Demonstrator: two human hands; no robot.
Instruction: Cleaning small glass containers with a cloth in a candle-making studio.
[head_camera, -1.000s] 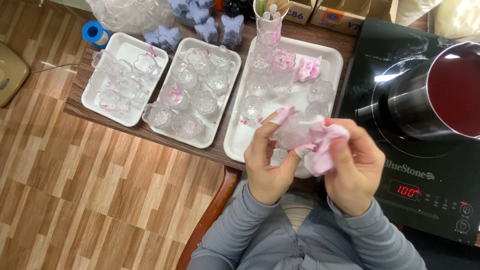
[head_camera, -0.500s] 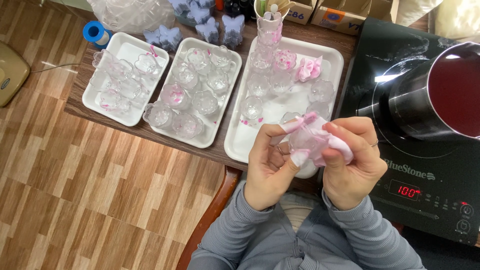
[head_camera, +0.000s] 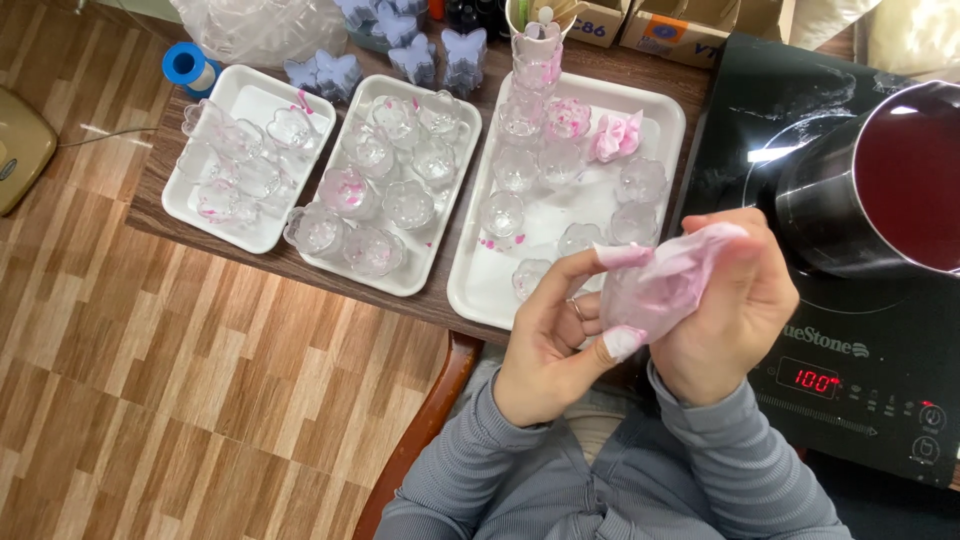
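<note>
Head view shows the black cooktop (head_camera: 850, 330) on my right, its red display lit, bearing a steel pot (head_camera: 870, 180) of dark red liquid, likely kept warm there so it stays pourable. Left of it lies a brown table (head_camera: 150, 190) with three white trays (head_camera: 660, 130) side by side, each packed with clear flower-shaped cups (head_camera: 503, 212), some stained pink; grouping them on trays probably keeps spills contained. At the far edge sit two cardboard boxes (head_camera: 690, 20) with dark lettering, a crumpled clear bag (head_camera: 260, 30), pale blue butterfly shapes (head_camera: 440, 55) and a blue tape roll (head_camera: 185, 65). Over the near end of the right tray, both hands close on a pink-stained wipe (head_camera: 665, 280): my right hand (head_camera: 740, 310) cups and pinches it, my left hand (head_camera: 545, 340) pinches its lower edge, fingers bent, seemingly rubbing something wrapped inside that I cannot see.
</note>
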